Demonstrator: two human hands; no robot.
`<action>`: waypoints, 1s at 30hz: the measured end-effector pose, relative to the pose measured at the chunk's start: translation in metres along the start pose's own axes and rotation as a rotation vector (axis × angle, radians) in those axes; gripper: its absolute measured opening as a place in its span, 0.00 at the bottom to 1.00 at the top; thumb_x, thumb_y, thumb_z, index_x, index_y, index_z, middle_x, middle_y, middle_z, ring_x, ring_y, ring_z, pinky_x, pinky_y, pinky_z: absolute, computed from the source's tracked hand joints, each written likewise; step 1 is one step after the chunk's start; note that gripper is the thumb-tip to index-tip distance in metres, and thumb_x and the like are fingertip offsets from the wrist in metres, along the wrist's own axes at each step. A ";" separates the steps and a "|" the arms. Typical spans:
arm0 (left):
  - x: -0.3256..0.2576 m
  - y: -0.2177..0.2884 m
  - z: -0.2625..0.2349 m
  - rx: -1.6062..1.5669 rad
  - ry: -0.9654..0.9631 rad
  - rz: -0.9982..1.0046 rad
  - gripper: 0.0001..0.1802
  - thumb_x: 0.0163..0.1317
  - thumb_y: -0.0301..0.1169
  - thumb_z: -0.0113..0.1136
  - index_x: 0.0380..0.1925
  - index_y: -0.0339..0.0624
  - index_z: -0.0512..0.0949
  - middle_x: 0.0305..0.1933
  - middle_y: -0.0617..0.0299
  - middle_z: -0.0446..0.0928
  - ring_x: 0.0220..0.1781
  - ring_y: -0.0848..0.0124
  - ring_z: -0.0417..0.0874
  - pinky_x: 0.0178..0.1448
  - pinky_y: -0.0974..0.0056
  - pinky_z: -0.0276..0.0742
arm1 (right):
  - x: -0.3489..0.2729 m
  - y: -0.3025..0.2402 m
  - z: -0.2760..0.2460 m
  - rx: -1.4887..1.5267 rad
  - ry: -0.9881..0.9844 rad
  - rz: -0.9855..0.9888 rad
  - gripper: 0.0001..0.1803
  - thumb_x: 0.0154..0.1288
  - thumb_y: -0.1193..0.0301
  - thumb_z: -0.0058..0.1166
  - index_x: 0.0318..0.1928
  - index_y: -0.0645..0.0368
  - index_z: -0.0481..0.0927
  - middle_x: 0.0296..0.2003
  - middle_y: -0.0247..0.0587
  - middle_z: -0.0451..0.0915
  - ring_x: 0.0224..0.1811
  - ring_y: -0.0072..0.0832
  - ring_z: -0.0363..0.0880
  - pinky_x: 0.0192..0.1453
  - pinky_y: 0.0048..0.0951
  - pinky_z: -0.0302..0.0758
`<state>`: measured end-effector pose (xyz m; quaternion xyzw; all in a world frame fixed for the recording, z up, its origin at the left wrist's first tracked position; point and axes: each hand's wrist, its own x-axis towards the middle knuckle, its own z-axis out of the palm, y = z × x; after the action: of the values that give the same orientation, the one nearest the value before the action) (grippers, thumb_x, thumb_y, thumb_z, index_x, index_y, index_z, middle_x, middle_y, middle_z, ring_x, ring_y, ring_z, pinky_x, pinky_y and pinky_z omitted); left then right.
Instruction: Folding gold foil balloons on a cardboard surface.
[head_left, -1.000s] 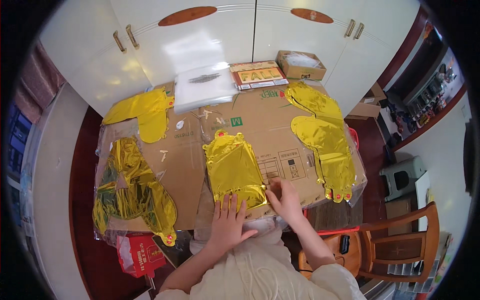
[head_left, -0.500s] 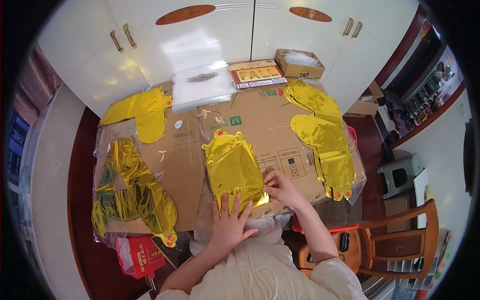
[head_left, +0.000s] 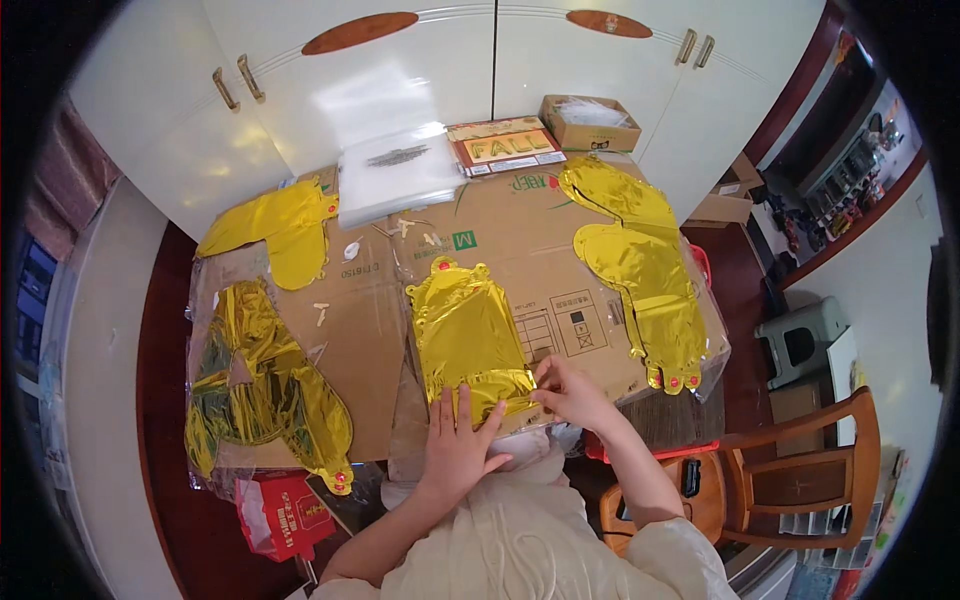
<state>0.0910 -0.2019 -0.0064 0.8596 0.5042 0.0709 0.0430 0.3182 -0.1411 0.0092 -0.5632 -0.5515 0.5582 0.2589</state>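
A folded gold foil balloon (head_left: 470, 325) lies in front of me on flattened cardboard (head_left: 370, 330), small tabs along its far edge. Flat on its near end rests my left hand (head_left: 460, 440), fingers spread. My right hand (head_left: 572, 392) has thumb and forefinger pinched together on the balloon's near right corner. Left of it lie an A-shaped gold foil balloon (head_left: 310, 400) and, farther off, another gold foil balloon (head_left: 270, 225). On the right are a pile of gold foil balloons (head_left: 650, 270) with red dots at the near end.
At the back sit a stack of clear plastic bags (head_left: 390, 180), a printed balloon package (head_left: 505, 147) and a small open carton (head_left: 590, 128). Small white pieces (head_left: 405, 228) are scattered on the cardboard. A wooden chair (head_left: 800, 470) stands at right, a red bag (head_left: 285, 515) at lower left.
The view has shifted slightly. Both hands stay at the folded balloon's near end, and its near right corner lies a little flatter under the right fingers.
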 end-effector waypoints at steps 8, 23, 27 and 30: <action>0.001 0.000 -0.003 0.005 -0.007 0.020 0.46 0.48 0.64 0.64 0.67 0.60 0.68 0.72 0.38 0.56 0.73 0.30 0.51 0.73 0.34 0.51 | 0.007 -0.004 0.010 -0.107 0.085 -0.128 0.18 0.61 0.76 0.61 0.46 0.59 0.65 0.26 0.35 0.75 0.22 0.19 0.73 0.21 0.24 0.69; 0.000 -0.002 -0.003 -0.026 0.000 0.058 0.43 0.48 0.61 0.65 0.66 0.67 0.68 0.73 0.52 0.58 0.72 0.32 0.54 0.70 0.31 0.53 | 0.030 -0.020 0.003 0.079 0.000 0.019 0.16 0.63 0.79 0.58 0.46 0.58 0.67 0.28 0.35 0.75 0.23 0.18 0.72 0.22 0.21 0.69; 0.000 -0.003 -0.004 -0.031 0.015 0.071 0.43 0.48 0.61 0.66 0.66 0.66 0.68 0.72 0.51 0.59 0.72 0.36 0.56 0.70 0.32 0.54 | 0.035 -0.017 0.003 0.070 -0.033 0.009 0.16 0.62 0.78 0.59 0.46 0.58 0.67 0.28 0.36 0.76 0.23 0.19 0.73 0.23 0.21 0.69; 0.000 -0.003 -0.002 -0.043 0.040 0.081 0.43 0.47 0.61 0.66 0.65 0.65 0.68 0.72 0.51 0.60 0.71 0.37 0.57 0.70 0.33 0.55 | 0.039 -0.010 0.002 0.121 -0.049 -0.013 0.16 0.62 0.77 0.60 0.46 0.57 0.67 0.27 0.35 0.76 0.23 0.18 0.73 0.23 0.21 0.69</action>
<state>0.0876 -0.2004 -0.0047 0.8766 0.4681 0.1006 0.0486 0.3040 -0.1036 0.0041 -0.5291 -0.5266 0.6025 0.2823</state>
